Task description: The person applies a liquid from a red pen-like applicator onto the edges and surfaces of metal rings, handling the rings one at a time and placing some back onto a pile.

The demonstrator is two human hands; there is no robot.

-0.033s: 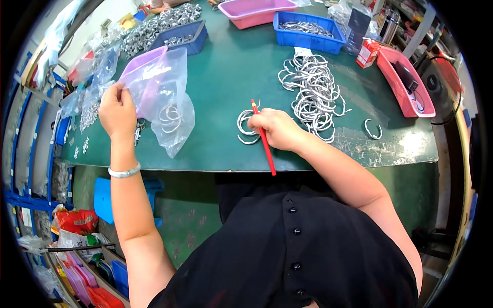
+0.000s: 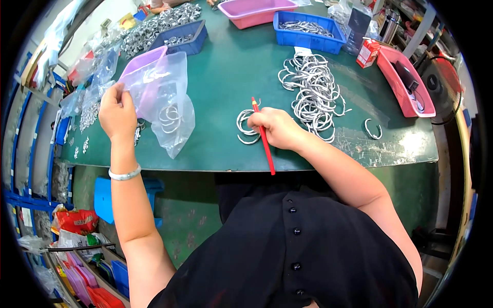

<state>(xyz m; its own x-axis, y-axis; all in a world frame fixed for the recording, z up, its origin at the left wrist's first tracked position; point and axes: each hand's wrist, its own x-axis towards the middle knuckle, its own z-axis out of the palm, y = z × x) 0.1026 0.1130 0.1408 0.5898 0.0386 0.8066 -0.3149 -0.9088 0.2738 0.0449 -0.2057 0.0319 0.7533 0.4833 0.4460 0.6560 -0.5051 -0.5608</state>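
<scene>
My left hand (image 2: 118, 110) is closed, pinching the upper left edge of a clear plastic bag (image 2: 177, 77). Several silvery open bangles (image 2: 169, 119) show through the lower part of the bag. Its upper part covers some of a lilac tray (image 2: 131, 65). My right hand (image 2: 277, 128) is closed round a red pencil (image 2: 267, 154), which slants toward the table's front edge. The fingers of that hand are at a small group of open bangles (image 2: 241, 122) on the green table and hide part of it. A large pile of bangles (image 2: 316, 95) lies just to the right.
A single bangle (image 2: 373, 129) lies farther right. Blue bins with metal pieces (image 2: 308, 42) (image 2: 192, 46) and a pink bin (image 2: 251, 15) stand at the back. At right are a red carton (image 2: 367, 54) and a pink basket (image 2: 400, 87). Loose metal parts (image 2: 159, 25) heap far left.
</scene>
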